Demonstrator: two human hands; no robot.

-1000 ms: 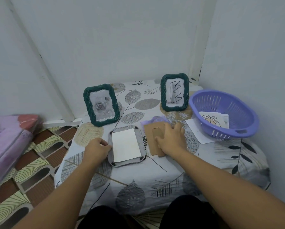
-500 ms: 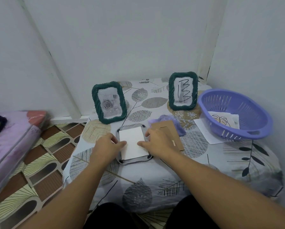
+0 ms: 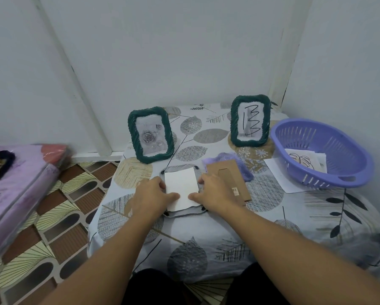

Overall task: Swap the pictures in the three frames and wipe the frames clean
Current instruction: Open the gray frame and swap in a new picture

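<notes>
The left hand (image 3: 151, 195) is laid at the left edge of the white sheet (image 3: 181, 187), thumb on the paper, fingers curled at its side. The sheet lies in the face-down frame (image 3: 184, 211) on the table (image 3: 272, 227). Its right edge is pinched by the right hand (image 3: 214, 192). Further right lies the cardboard backing (image 3: 231, 175). Two green frames (image 3: 151, 134) are stood upright behind.

Lighting: soft, even, cool, moderately bright; no glare. Shadows: faint, beneath hands (image 3: 156, 194) and on table (image 3: 206, 234) front. Distortion: wide-angle bowing of wall lines. Blur: smeared at left edge, over bed (image 3: 19, 183).
</notes>
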